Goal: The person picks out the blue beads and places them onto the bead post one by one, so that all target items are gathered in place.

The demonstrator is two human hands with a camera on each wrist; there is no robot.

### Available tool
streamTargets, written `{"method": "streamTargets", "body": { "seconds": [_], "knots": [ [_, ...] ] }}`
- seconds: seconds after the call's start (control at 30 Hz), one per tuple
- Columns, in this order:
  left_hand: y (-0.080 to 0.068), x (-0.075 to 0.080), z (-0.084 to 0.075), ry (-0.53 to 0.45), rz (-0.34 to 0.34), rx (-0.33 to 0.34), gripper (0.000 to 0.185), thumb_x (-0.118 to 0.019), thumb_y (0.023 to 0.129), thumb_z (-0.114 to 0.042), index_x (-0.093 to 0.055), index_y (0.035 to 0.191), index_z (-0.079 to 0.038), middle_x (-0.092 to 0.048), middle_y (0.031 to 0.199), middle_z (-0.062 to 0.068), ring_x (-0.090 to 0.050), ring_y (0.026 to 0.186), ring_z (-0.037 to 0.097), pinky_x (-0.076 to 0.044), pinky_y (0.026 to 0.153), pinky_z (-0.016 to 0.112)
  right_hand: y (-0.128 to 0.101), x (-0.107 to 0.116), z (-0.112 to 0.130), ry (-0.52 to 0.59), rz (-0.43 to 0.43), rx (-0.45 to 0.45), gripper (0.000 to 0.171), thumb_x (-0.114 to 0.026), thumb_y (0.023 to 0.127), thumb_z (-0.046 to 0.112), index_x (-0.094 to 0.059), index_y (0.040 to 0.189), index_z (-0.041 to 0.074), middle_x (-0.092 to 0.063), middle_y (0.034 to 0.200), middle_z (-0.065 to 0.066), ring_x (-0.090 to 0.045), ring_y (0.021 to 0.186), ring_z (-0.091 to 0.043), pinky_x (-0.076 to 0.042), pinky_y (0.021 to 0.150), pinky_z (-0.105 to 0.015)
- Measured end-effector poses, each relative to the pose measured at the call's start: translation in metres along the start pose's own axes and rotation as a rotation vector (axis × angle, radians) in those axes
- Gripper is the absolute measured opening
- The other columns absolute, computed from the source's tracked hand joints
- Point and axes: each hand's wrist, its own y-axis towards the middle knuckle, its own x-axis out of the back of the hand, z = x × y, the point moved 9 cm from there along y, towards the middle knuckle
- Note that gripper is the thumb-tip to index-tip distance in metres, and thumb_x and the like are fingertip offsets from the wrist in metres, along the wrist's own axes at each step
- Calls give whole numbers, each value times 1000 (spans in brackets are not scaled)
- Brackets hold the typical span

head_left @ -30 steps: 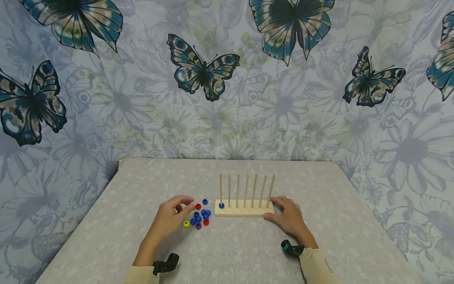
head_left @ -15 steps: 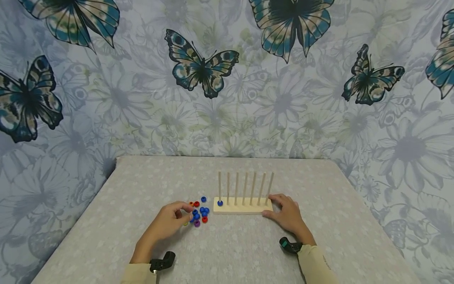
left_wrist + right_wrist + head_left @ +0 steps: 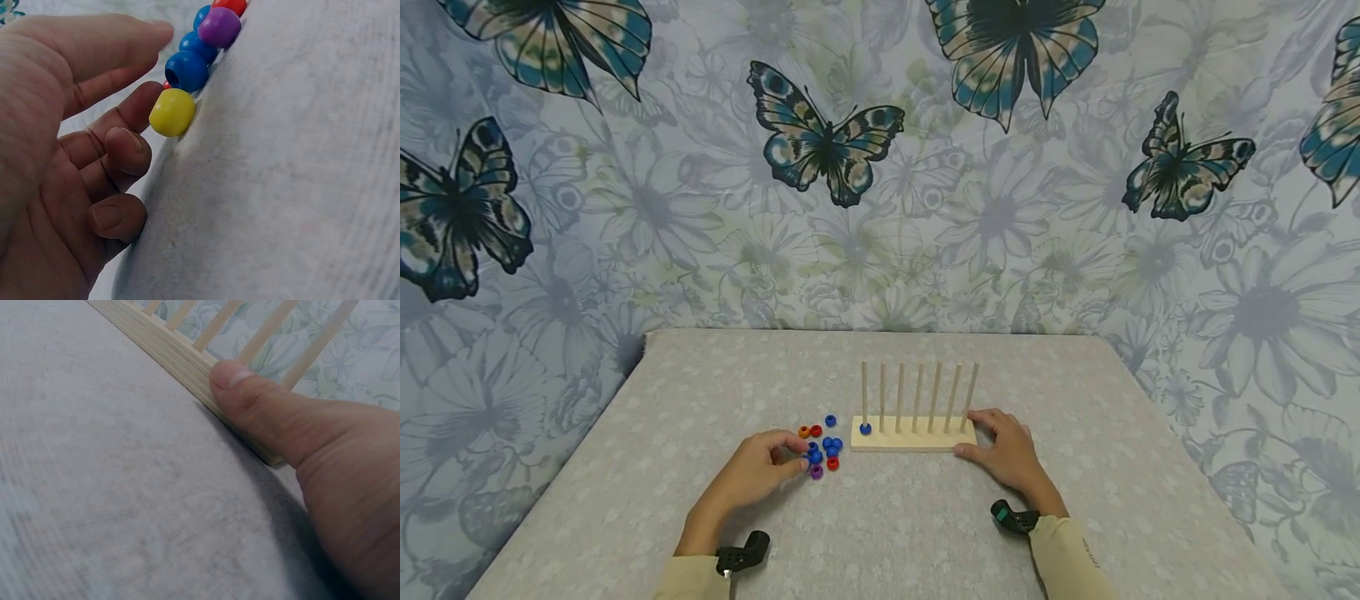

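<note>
On the table, a wooden peg board (image 3: 891, 442) carries a row of upright pegs. One blue bead (image 3: 865, 429) sits at the foot of its leftmost peg. My right hand (image 3: 1011, 454) grips the board's right end, its thumb (image 3: 240, 384) along the front edge in the right wrist view. At the left edge of a group of loose beads is my left hand (image 3: 752, 471), thumb and forefinger apart. The left wrist view shows a yellow bead (image 3: 172, 112) by the fingertips, a blue bead (image 3: 189, 70) behind it and a purple bead (image 3: 219, 27) farther off. Nothing is visibly pinched.
Behind the left fingertips lie an orange bead (image 3: 804, 432), a red bead (image 3: 816, 431) and a blue bead (image 3: 831, 421). Another red bead (image 3: 832, 463) lies nearer. A patterned cloth covers the table (image 3: 880, 533); a butterfly-print backdrop (image 3: 1000, 233) stands behind.
My left hand has lowered from the orange bead toward the nearer blue and yellow beads, and the orange bead is now uncovered. The right hand keeps holding the board.
</note>
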Motion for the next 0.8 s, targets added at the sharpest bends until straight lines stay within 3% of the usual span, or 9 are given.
{"method": "streamTargets", "body": {
  "seconds": [0.23,0.5,0.8],
  "knots": [
    [0,-1,3,7,3,18,18,-80,85,-26,-73,101,-30,-61,77,-5,-49,63,11,-41,54,25,0,0,0,-3,12,-17,77,-77,74,67,-63,136,23,-64,131,0,-56,122,-26,-35,94,-46],
    [0,-4,5,-6,17,24,21,-82,82,-24,-74,101,-28,-70,96,-9,-53,72,13,-44,62,26,0,-1,1,-6,17,-17,76,-76,75,66,-62,136,23,-64,130,0,-56,122,-26,-35,95,-47],
    [2,-6,3,10,24,28,21,-83,83,-24,-73,100,-30,-70,96,-11,-53,75,14,-44,66,27,0,1,4,-11,15,-10,75,-77,77,64,-62,136,20,-64,131,-3,-56,122,-29,-35,96,-50]
  ]
}}
